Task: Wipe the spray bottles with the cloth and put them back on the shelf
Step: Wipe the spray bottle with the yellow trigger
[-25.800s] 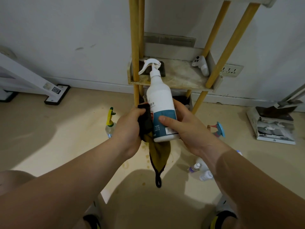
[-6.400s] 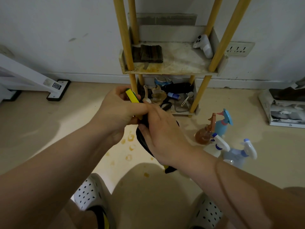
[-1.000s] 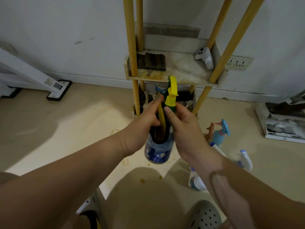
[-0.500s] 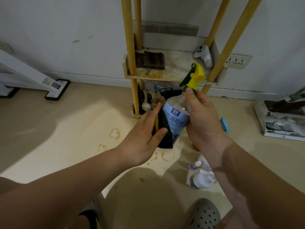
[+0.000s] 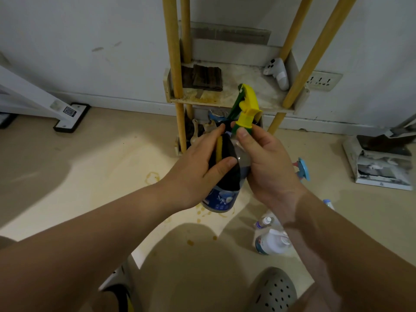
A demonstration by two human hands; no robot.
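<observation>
Beige floor (image 5: 90, 176) meets a white wall. At far left, a white frame stands on a black foot (image 5: 71, 118). Near the centre, the left hand (image 5: 198, 172) presses a black-and-yellow cloth (image 5: 227, 174) against the side of a clear plastic spray bottle (image 5: 221, 200) with a blue label and a yellow-and-green trigger head. Its grip is closed on the cloth. The right hand (image 5: 270, 167) wraps its grip round the bottle's shoulder, thumb just under the trigger. The bottle is held in the air in front of a wooden shelf (image 5: 202, 102) with yellow poles. A white game controller (image 5: 278, 73) lies on that shelf. Further right, a blue-headed spray bottle (image 5: 302, 168) and white plastic bottles (image 5: 271, 243) sit on the floor.
</observation>
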